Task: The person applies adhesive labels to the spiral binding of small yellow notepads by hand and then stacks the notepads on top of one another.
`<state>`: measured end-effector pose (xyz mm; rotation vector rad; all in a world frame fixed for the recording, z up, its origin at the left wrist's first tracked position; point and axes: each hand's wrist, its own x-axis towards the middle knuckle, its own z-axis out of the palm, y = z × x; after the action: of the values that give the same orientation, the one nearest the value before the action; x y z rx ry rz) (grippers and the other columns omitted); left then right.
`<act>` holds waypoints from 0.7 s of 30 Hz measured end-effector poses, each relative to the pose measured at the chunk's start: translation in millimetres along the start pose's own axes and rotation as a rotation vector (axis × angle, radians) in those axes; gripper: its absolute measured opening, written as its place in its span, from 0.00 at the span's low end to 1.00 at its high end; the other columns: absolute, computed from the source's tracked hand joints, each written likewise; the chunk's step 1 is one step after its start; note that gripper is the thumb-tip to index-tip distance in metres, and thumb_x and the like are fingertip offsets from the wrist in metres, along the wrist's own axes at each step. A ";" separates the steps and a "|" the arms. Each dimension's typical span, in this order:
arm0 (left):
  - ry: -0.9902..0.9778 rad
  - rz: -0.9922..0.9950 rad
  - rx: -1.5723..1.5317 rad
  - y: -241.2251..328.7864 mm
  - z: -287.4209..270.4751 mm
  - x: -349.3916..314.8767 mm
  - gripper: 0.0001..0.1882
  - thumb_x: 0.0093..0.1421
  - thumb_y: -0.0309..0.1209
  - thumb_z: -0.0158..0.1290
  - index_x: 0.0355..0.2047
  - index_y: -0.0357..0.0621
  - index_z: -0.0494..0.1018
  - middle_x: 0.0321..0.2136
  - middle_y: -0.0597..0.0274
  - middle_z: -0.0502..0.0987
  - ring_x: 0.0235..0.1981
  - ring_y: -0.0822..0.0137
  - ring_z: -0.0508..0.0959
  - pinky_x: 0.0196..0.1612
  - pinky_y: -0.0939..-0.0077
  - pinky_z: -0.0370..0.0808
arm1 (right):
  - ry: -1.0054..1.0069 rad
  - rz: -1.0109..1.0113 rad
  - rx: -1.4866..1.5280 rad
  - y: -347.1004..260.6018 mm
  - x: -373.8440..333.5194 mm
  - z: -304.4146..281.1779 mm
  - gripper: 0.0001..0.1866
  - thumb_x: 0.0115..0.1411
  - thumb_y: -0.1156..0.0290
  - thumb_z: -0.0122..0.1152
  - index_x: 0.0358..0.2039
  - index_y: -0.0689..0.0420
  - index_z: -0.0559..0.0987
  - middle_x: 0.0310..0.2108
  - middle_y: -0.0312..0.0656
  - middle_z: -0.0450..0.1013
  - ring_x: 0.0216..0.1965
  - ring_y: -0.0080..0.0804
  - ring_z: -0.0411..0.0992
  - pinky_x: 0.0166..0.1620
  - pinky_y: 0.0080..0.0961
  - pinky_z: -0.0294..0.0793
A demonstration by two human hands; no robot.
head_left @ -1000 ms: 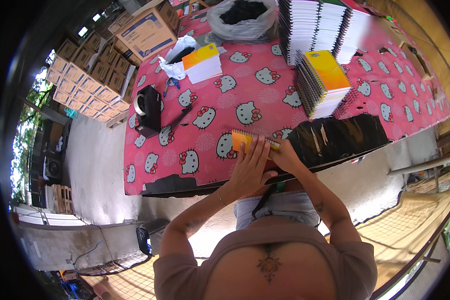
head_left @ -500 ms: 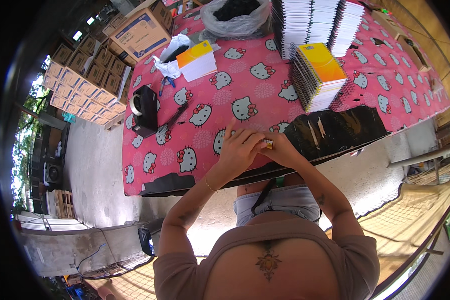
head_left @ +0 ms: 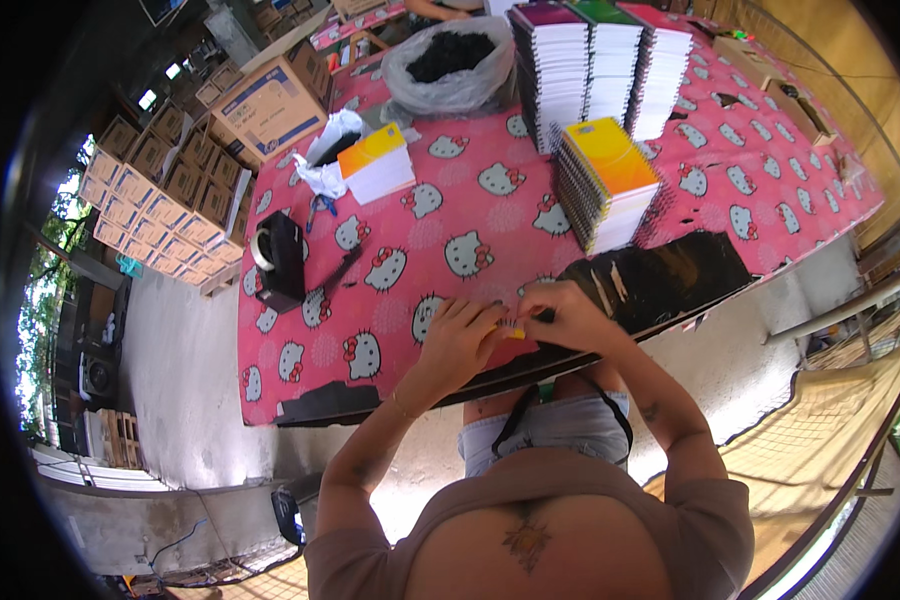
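Note:
Near the table's front edge, my left hand [head_left: 460,342] is closed on a small yellow-and-white piece [head_left: 511,331] with a row of dark marks; most of it is hidden under the fingers. Just right of it my right hand [head_left: 568,314] makes a pinch close to the piece's end. What its fingertips hold, if anything, is too small to make out. Beyond the right hand stands a stack of spiral notebooks [head_left: 610,160] with yellow-orange covers.
Taller stacks of spiral notebooks [head_left: 560,90] stand behind. A clear bag of black material [head_left: 450,65], a yellow-and-white pad stack [head_left: 378,165], blue scissors [head_left: 320,208] and a black tape dispenser [head_left: 281,262] lie on the pink tablecloth [head_left: 470,255]. Cartons [head_left: 270,105] are piled left.
My right hand has drawn apart from my left, leaving a small gap, and more of the yellow-and-white piece shows. The view has tilted up, so things on the table appear lower.

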<state>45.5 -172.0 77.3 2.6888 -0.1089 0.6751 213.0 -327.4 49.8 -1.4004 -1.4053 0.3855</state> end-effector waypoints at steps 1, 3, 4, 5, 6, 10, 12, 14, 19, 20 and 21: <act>-0.009 -0.015 0.002 3.5 -2.6 2.1 0.14 0.56 0.28 0.59 0.43 0.43 0.76 0.37 0.59 0.78 0.37 0.55 0.76 0.45 0.62 0.69 | 0.034 0.000 -0.039 -2.5 1.4 3.8 0.08 0.51 0.72 0.69 0.29 0.60 0.78 0.25 0.43 0.75 0.27 0.37 0.77 0.32 0.29 0.73; -0.027 -0.012 0.044 6.0 -5.2 1.0 0.13 0.56 0.28 0.58 0.43 0.43 0.77 0.35 0.58 0.78 0.36 0.55 0.76 0.44 0.62 0.70 | 0.151 0.013 -0.221 -8.2 2.7 15.4 0.08 0.51 0.73 0.67 0.30 0.59 0.78 0.25 0.43 0.75 0.26 0.39 0.76 0.32 0.30 0.73; -0.038 -0.010 0.061 4.7 -5.6 4.5 0.13 0.56 0.27 0.58 0.43 0.42 0.77 0.34 0.58 0.78 0.36 0.55 0.76 0.44 0.62 0.71 | 0.212 0.024 -0.312 -10.0 2.0 18.9 0.07 0.51 0.73 0.67 0.31 0.59 0.78 0.25 0.43 0.74 0.26 0.40 0.75 0.32 0.30 0.73; -0.051 0.001 0.074 2.8 -9.8 10.5 0.13 0.56 0.26 0.57 0.42 0.42 0.77 0.34 0.57 0.78 0.36 0.55 0.76 0.43 0.62 0.71 | 0.223 0.073 -0.316 -15.6 2.8 19.4 0.09 0.50 0.76 0.66 0.33 0.58 0.78 0.29 0.43 0.74 0.27 0.40 0.75 0.34 0.32 0.74; -0.065 0.013 0.087 0.6 -15.5 16.3 0.12 0.56 0.25 0.57 0.42 0.42 0.77 0.34 0.57 0.78 0.35 0.55 0.76 0.42 0.61 0.72 | 0.306 0.040 -0.299 -21.1 2.0 16.6 0.10 0.49 0.76 0.67 0.34 0.57 0.79 0.31 0.44 0.75 0.29 0.40 0.75 0.36 0.33 0.74; 0.116 0.084 0.054 11.4 -48.0 71.4 0.12 0.55 0.21 0.56 0.41 0.40 0.77 0.37 0.54 0.79 0.37 0.54 0.77 0.43 0.59 0.75 | 0.658 -0.130 -0.519 -52.8 3.0 -30.2 0.17 0.50 0.78 0.67 0.42 0.58 0.79 0.40 0.45 0.77 0.45 0.48 0.73 0.52 0.41 0.69; 0.353 0.231 0.101 17.4 -52.5 111.6 0.13 0.54 0.19 0.56 0.41 0.39 0.77 0.40 0.52 0.79 0.41 0.54 0.78 0.47 0.60 0.75 | 0.862 -0.082 -0.639 -57.3 4.2 -68.8 0.24 0.50 0.77 0.68 0.50 0.59 0.77 0.48 0.51 0.73 0.50 0.51 0.70 0.56 0.42 0.66; 0.526 0.351 0.040 15.1 -41.2 156.3 0.14 0.54 0.17 0.55 0.42 0.37 0.77 0.43 0.50 0.79 0.45 0.53 0.78 0.52 0.61 0.75 | 0.837 0.064 -0.768 -59.3 10.6 -108.8 0.33 0.51 0.73 0.72 0.58 0.65 0.72 0.55 0.57 0.69 0.56 0.54 0.67 0.59 0.42 0.65; 0.348 0.423 -0.233 -20.7 40.4 217.0 0.15 0.54 0.14 0.53 0.42 0.35 0.76 0.47 0.50 0.78 0.53 0.50 0.77 0.54 0.62 0.75 | 0.540 0.249 -0.131 -4.9 11.5 -165.3 0.35 0.55 0.71 0.72 0.61 0.67 0.69 0.56 0.53 0.72 0.57 0.37 0.72 0.60 0.31 0.68; 0.303 0.416 -0.233 -29.0 53.0 212.7 0.15 0.54 0.14 0.53 0.43 0.35 0.76 0.48 0.50 0.78 0.54 0.50 0.76 0.55 0.62 0.75 | 0.539 0.219 -0.154 -0.7 13.9 -165.5 0.34 0.56 0.72 0.72 0.61 0.67 0.69 0.55 0.52 0.73 0.56 0.36 0.72 0.60 0.30 0.68; 0.256 0.410 -0.233 -29.5 55.8 212.6 0.15 0.54 0.14 0.52 0.43 0.35 0.76 0.49 0.50 0.77 0.55 0.50 0.76 0.55 0.63 0.75 | 0.540 0.189 -0.175 1.8 15.3 -163.1 0.34 0.56 0.72 0.71 0.61 0.67 0.70 0.54 0.52 0.74 0.55 0.34 0.73 0.59 0.30 0.69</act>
<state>262.4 -162.1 121.8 2.3506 -0.6412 1.0486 350.9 -384.3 117.5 -1.6346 -0.8828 -0.0073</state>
